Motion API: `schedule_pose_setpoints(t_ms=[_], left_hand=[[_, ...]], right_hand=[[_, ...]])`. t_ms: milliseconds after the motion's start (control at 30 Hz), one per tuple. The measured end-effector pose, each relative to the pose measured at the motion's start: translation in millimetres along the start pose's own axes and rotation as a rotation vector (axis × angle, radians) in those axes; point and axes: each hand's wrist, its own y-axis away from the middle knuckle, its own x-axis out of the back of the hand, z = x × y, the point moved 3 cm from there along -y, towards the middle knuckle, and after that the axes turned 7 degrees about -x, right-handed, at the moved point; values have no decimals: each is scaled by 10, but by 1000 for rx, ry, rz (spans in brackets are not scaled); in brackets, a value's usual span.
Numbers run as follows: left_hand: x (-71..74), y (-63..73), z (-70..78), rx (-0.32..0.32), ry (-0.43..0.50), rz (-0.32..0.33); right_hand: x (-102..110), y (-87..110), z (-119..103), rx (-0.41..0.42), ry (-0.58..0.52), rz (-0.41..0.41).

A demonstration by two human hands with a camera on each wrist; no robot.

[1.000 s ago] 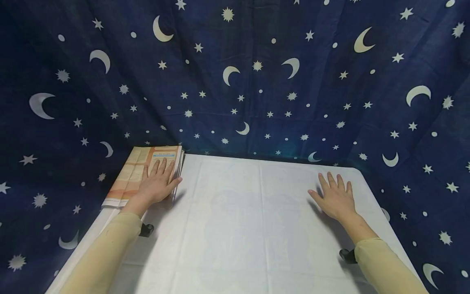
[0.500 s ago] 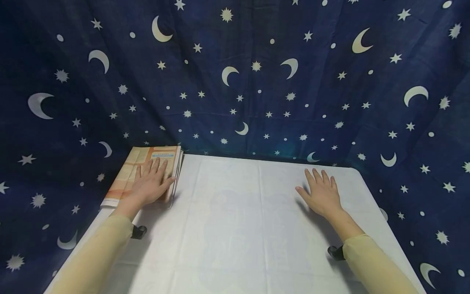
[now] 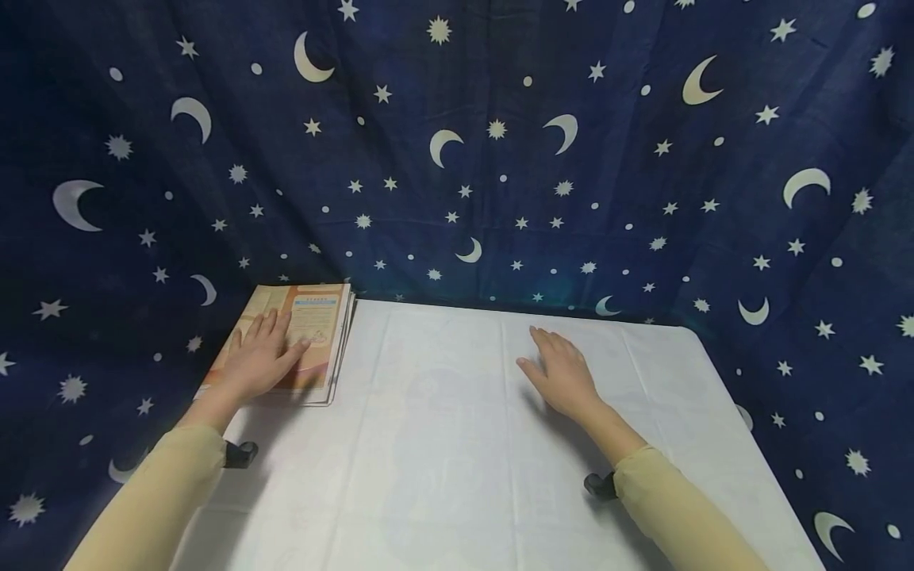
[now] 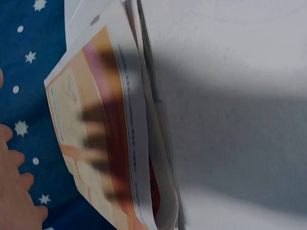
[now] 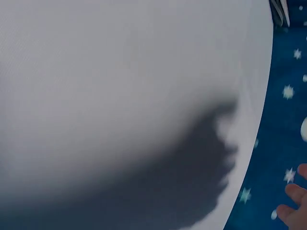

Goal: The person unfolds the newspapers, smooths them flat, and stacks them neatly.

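A stack of thin booklets (image 3: 317, 321) with an orange and cream printed top cover lies at the table's far left corner. Over its left part my left hand (image 3: 255, 361) hovers with fingers spread, casting a shadow on the cover. In the left wrist view the booklets (image 4: 91, 110) show several layers at the edge, with a bit of red between them, and fingertips (image 4: 21, 191) at the left side. My right hand (image 3: 564, 373) is held above the white cloth right of the middle, fingers extended, holding nothing. Its fingertips (image 5: 295, 194) enter the right wrist view at the lower right.
A white cloth (image 3: 428, 444) with fold creases covers the table. Behind and at both sides hangs a dark blue curtain (image 3: 500, 95) with moons and stars. Small black devices (image 3: 240, 454) sit at the wrists.
Both hands have moved left: the left hand from the right part of the booklets to their left part, the right hand towards the table's middle. The booklets stay in place.
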Motion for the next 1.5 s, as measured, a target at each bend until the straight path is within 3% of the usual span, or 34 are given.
schedule_pose_setpoints(t_ms=[233, 500, 667, 800, 1000, 1300, 1500], left_hand=[[73, 75, -137, 38, 82, -7], [113, 112, -327, 146, 288, -49], [145, 145, -399, 216, 370, -69], [148, 174, -461, 233, 424, -75], [126, 194, -539, 268, 455, -87], [91, 182, -584, 296, 479, -131], [110, 208, -591, 318, 439, -132]], right_hand=[[-201, -65, -455, -43, -232, -104], [-433, -123, -985, -59, -379, -192], [-571, -129, -1273, -46, -483, -246], [-676, -140, -1497, -25, -530, -275], [-816, -137, -1823, -10, -648, -325], [-995, -74, -2218, -81, -826, -433], [-1159, -71, -2432, -171, -962, -496]])
